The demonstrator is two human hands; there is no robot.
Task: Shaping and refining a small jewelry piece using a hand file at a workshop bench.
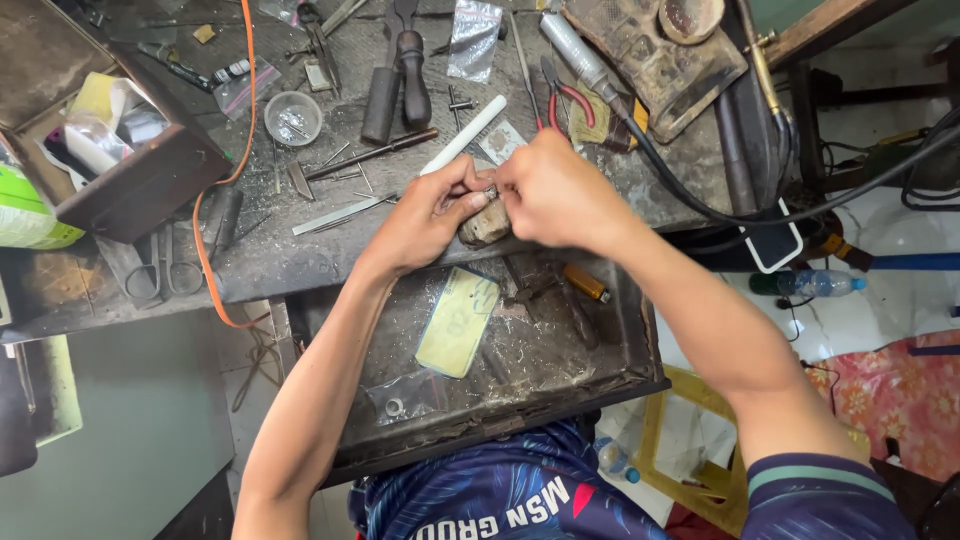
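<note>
Pinching a tiny metal piece (490, 190) over the wooden peg (486, 224) at the workbench's (300, 250) front edge, left hand (425, 215) and right hand (555, 190) close tight; a slip likely drops it into the open drawer (560, 350).

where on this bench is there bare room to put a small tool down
Bare bench top lies between the scissors and the left hand. The open drawer has room right of the yellow card. Crowded: behind both hands, around pliers and glass dish.
</note>
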